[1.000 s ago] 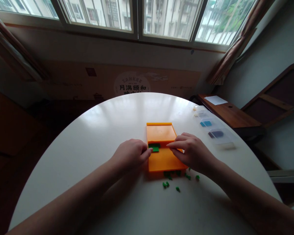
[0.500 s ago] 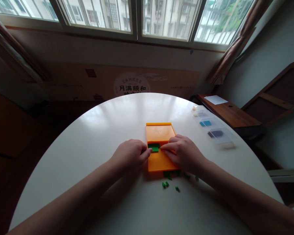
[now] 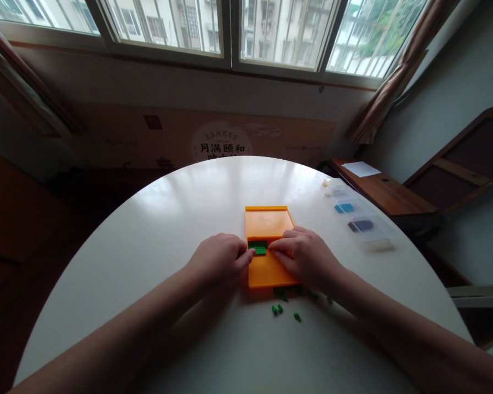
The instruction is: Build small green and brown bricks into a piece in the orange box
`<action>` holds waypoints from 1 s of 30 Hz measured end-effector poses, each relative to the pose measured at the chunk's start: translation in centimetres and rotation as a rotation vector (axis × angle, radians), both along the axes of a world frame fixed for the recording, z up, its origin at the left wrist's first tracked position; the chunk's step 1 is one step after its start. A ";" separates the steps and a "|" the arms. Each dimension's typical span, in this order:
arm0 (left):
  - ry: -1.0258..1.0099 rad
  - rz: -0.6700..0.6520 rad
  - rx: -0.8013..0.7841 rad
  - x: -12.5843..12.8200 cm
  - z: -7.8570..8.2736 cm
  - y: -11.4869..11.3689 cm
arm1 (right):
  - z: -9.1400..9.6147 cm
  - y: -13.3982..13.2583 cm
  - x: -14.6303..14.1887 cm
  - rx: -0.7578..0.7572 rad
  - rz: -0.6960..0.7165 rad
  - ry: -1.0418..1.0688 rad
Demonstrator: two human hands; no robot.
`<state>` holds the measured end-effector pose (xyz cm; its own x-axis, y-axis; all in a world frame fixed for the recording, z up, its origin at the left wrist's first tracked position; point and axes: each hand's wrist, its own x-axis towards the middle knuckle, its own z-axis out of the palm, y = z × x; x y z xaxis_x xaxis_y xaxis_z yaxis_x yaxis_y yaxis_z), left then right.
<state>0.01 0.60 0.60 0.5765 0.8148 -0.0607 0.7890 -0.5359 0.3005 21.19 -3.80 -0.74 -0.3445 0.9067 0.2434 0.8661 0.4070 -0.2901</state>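
An orange plastic case (image 3: pixel 267 272), hinged or stepped across its middle, lies on the white round table. In its middle recess sits a green studded block group (image 3: pixel 258 248) at the left end. My left hand (image 3: pixel 221 256) is closed at the case's left edge, its thumb tip beside the green pieces. From the right, my right hand (image 3: pixel 312 257) reaches over the case with thumb and forefinger pinched just right of the green group. Whatever is between those fingertips is too small or hidden. Several loose green pieces (image 3: pixel 277 310) lie in front of the case.
A clear compartment box (image 3: pixel 378 245) with blue and dark pieces stands at the table's right edge. Beyond it is a wooden side table (image 3: pixel 398 191) with a white paper (image 3: pixel 361 169) on it. Windows and curtains line the far wall.
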 end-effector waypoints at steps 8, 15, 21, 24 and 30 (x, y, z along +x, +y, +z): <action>0.001 0.004 -0.001 -0.1 0.0 0.0 | 0.2 -0.1 0.0 -0.012 0.005 0.006; 0.007 -0.003 0.002 -0.1 0.0 0.0 | 0.1 -0.1 0.1 0.011 0.030 0.014; 0.006 -0.028 -0.012 -0.2 -0.1 0.4 | 1.7 -1.0 2.0 0.118 0.138 0.050; 0.005 -0.030 -0.021 -0.3 0.0 0.4 | 3.5 -2.0 3.6 0.020 0.317 0.000; -0.016 -0.030 -0.004 -0.5 0.1 0.3 | 5.8 -4.0 4.5 -0.220 0.404 -0.154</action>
<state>-0.51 0.94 0.75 0.6019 0.7967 -0.0547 0.7675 -0.5582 0.3152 25.65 -7.77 5.10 -0.6969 0.7168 -0.0210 0.6909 0.6632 -0.2878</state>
